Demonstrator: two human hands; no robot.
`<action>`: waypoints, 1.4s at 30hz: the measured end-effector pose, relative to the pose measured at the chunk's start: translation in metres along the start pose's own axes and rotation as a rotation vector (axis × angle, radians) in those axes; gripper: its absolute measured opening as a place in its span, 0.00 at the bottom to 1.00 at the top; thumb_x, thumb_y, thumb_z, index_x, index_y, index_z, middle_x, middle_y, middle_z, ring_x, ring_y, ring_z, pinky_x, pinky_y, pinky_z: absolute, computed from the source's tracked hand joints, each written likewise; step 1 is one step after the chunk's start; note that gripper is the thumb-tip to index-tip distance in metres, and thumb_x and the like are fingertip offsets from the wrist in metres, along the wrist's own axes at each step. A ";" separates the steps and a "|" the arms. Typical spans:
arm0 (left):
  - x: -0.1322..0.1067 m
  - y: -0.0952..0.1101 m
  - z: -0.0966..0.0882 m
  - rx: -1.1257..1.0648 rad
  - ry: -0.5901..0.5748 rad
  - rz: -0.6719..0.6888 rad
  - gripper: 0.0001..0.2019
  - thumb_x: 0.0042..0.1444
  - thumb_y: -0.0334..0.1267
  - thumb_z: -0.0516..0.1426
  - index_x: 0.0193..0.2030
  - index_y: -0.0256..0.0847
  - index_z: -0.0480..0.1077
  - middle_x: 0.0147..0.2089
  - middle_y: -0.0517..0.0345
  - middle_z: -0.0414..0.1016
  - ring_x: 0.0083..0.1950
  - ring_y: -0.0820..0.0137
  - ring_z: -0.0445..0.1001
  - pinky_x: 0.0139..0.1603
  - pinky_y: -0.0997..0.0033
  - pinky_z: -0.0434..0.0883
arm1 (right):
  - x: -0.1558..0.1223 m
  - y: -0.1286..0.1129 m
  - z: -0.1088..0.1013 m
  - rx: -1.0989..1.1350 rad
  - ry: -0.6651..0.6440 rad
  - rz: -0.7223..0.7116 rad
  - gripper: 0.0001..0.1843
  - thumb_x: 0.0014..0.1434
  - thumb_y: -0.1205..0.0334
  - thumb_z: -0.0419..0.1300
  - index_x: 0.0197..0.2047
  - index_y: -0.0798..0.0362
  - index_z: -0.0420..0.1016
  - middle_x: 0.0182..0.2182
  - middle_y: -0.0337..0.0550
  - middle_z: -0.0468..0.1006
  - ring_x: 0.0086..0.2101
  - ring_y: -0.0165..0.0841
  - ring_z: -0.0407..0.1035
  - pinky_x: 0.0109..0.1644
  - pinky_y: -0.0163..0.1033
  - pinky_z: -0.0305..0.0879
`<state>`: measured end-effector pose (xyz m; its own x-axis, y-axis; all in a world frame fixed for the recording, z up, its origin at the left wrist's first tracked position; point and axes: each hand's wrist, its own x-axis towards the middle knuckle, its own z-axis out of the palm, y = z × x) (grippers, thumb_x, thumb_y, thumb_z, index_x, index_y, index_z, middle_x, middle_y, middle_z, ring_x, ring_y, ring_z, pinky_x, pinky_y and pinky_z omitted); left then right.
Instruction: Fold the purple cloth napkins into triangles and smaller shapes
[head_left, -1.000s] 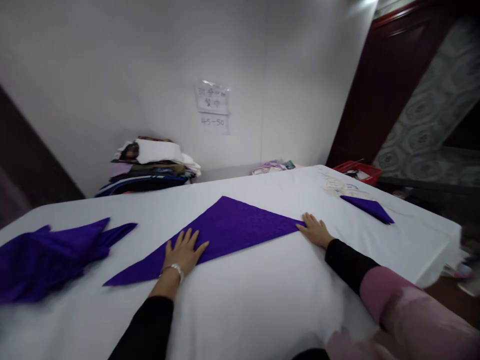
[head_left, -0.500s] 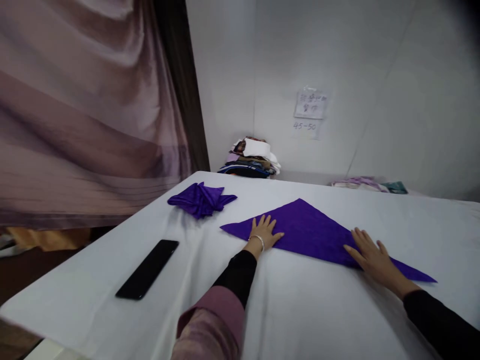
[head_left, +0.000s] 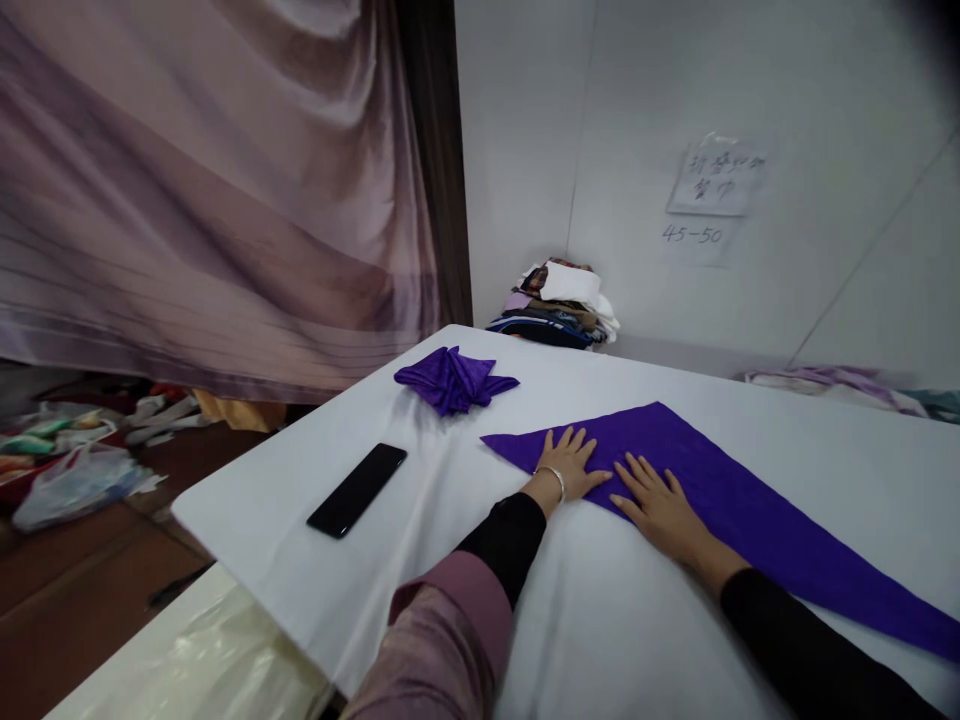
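Note:
A purple cloth napkin (head_left: 720, 490) lies folded as a long triangle on the white table (head_left: 630, 620), its peak pointing away from me and its right corner reaching the picture's edge. My left hand (head_left: 571, 465), with a bracelet at the wrist, rests flat near the napkin's left corner, fingers spread. Just to its right, my right hand (head_left: 664, 510) lies with fingers stretched out on the cloth by the near edge. Neither hand grips anything. A second purple napkin (head_left: 454, 380), gathered into a pleated shape, sits farther back on the left.
A black phone (head_left: 358, 490) lies on the table's left side. Behind the far edge are a stack of folded clothes (head_left: 559, 305) and more cloth (head_left: 840, 385). Paper signs (head_left: 712, 190) hang on the wall. A draped curtain (head_left: 225, 200) and bags (head_left: 75, 480) are at left.
My right hand has slid left along the napkin, close to my left hand, which stays near the left corner. The view has turned left, showing more floor.

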<state>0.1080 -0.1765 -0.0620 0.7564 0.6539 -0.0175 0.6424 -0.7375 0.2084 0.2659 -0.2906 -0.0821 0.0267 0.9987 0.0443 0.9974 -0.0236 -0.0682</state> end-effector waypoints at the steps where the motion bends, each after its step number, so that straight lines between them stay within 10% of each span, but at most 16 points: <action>1: 0.000 0.000 0.000 -0.001 0.006 0.003 0.39 0.54 0.65 0.33 0.67 0.45 0.44 0.70 0.54 0.40 0.69 0.59 0.35 0.65 0.45 0.38 | -0.001 0.000 0.001 0.002 0.004 -0.001 0.35 0.61 0.40 0.38 0.65 0.49 0.49 0.65 0.46 0.46 0.63 0.41 0.38 0.62 0.57 0.36; 26: -0.017 -0.070 -0.012 0.005 0.040 -0.365 0.41 0.53 0.65 0.31 0.67 0.41 0.42 0.70 0.52 0.39 0.69 0.57 0.34 0.64 0.43 0.36 | -0.001 0.001 0.002 -0.023 0.041 -0.007 0.34 0.61 0.42 0.38 0.65 0.49 0.51 0.65 0.43 0.48 0.63 0.40 0.40 0.62 0.56 0.39; 42: -0.024 -0.130 -0.029 -0.001 0.071 -0.280 0.35 0.57 0.61 0.37 0.65 0.41 0.48 0.69 0.51 0.44 0.69 0.63 0.39 0.65 0.53 0.39 | -0.001 0.006 0.009 -0.031 0.051 -0.014 0.34 0.61 0.40 0.37 0.65 0.47 0.50 0.65 0.42 0.48 0.63 0.40 0.40 0.62 0.56 0.39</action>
<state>0.0032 -0.0913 -0.0606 0.5390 0.8423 -0.0058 0.8249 -0.5264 0.2061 0.2714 -0.2915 -0.0915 0.0153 0.9953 0.0956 0.9993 -0.0119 -0.0363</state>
